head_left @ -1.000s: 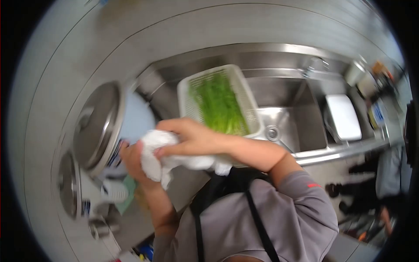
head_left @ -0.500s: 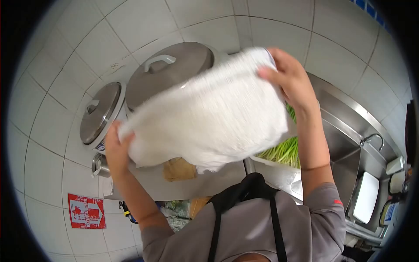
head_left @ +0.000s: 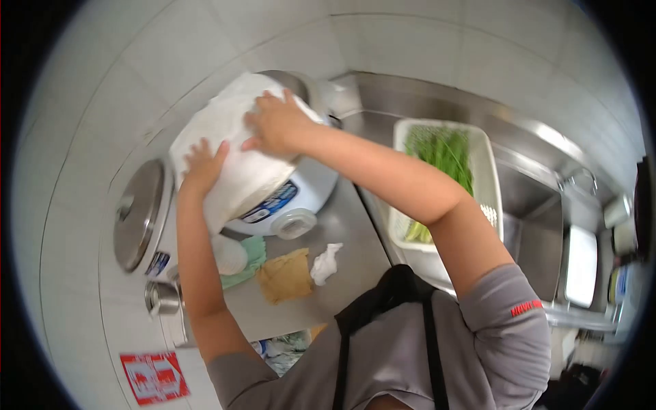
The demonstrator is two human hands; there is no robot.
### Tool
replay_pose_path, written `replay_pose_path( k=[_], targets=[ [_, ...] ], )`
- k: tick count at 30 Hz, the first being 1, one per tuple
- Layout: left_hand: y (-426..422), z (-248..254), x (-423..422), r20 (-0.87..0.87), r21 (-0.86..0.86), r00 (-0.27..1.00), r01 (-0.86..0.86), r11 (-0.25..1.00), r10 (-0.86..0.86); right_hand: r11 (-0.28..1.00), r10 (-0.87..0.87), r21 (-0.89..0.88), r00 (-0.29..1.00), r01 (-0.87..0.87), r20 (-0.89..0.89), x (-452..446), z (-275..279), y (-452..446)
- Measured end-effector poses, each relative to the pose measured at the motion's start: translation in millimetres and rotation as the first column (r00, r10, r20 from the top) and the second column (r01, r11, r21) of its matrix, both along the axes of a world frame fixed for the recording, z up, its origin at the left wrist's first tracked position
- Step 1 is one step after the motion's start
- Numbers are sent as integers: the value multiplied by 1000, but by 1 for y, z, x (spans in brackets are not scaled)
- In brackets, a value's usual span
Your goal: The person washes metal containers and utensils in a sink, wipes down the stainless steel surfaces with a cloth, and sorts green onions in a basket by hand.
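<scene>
A white cloth (head_left: 236,123) lies draped over the lid of a large white cooker (head_left: 311,188), with part of the metal lid showing behind it. My left hand (head_left: 203,166) rests on the cloth's left part, fingers spread. On its upper right part lies my right hand (head_left: 277,123), also with the fingers apart. The cloth hangs down over the cooker's front, beside a blue label. Below the cooker, a brown cloth (head_left: 285,275), a green cloth (head_left: 247,263) and a small crumpled white cloth (head_left: 326,264) lie on the metal counter.
A second cooker with a metal lid (head_left: 140,215) stands at the left, near a metal cup (head_left: 162,298). To the right, a white basket (head_left: 486,178) of green stalks (head_left: 441,160) sits at the sink (head_left: 536,236). A white-lidded container (head_left: 581,266) is farther right.
The white cloth, bunched and then stretched between my hands, has come down onto the large cooker's lid. My fingers have opened from gripping it. The view has shifted.
</scene>
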State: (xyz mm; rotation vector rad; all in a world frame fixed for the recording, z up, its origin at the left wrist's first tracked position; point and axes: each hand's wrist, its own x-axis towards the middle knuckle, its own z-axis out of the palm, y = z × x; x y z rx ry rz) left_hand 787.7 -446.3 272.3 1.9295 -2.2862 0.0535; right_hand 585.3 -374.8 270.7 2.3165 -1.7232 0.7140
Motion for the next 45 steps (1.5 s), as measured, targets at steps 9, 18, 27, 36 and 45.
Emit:
replay_pose_path(
  k=[9,18,27,36,45],
  targets=[
    [111,3,-40,-201,-682,782,321,657,-591,873,-452,31,784,486,425,-210,-112,226],
    [188,-264,-290,-521,511,612,782,357,-595,579,-815,494,461,649,350,-249,-252,346],
    [238,-296,-369,-115,578,898,409,707,-426,749,-623,292,481,595,617,-223,-252,392],
    [215,-238,-351,-822,457,569,657,599,3,803,-574,343,480,487,664,-234,-250,402],
    [223,-251,-324,-538,295,780,529,796,-318,797,-586,354,485,490,649,-232,-253,400]
  ],
)
